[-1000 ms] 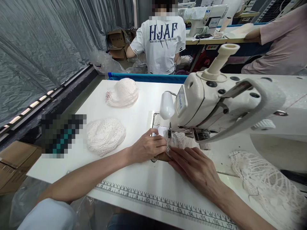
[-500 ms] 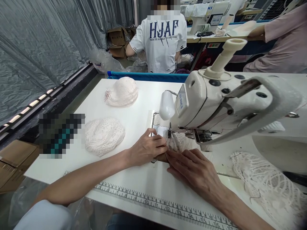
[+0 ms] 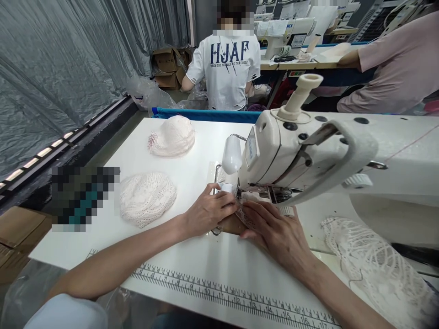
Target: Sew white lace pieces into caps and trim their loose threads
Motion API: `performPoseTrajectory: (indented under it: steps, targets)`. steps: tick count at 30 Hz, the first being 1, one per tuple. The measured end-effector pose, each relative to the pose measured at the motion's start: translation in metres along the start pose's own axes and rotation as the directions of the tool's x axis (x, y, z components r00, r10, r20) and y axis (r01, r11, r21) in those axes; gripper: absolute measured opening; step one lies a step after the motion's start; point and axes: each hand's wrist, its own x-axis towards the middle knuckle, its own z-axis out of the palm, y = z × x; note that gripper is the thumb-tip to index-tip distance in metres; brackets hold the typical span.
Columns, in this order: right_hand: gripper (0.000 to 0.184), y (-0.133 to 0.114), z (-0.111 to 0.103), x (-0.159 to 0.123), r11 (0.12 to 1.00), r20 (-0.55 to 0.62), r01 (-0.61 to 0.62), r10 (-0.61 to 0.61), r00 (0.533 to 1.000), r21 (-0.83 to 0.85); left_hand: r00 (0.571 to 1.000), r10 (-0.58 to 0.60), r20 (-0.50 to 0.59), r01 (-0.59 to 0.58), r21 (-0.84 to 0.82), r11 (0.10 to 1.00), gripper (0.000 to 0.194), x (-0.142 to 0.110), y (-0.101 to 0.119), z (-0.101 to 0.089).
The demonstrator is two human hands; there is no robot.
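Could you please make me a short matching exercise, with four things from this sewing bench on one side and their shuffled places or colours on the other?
1. Lace piece
2. Printed ruler
3. Sewing machine
4. Strip

A. Along the near edge of the table
B. White, with reddish thread
C. Blue, at the table's far edge
D. Partly under the right hand

Pairs: 1-D, 2-A, 3-B, 4-C
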Motion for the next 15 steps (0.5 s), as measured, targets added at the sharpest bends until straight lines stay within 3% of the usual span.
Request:
performPoseTrajectory:
  steps: [9,15]
  targets:
    - [0.050,0.0026,0.0006,-0.0019,0.999,0.064,0.007,-0.005,0.998,-0.031,1.000,0.008,-0.008,-0.007,0.040,0.999,0.028,0.0002,-0.0028,0.0017]
    - [0.046,-0.0039,-0.0049,-0.0053,0.992,0.046,0.060,-0.066,0.997,0.108,0.998,0.033,-0.046,-0.032,0.026,0.999,0.027,-0.0019,-0.0024,0.0003]
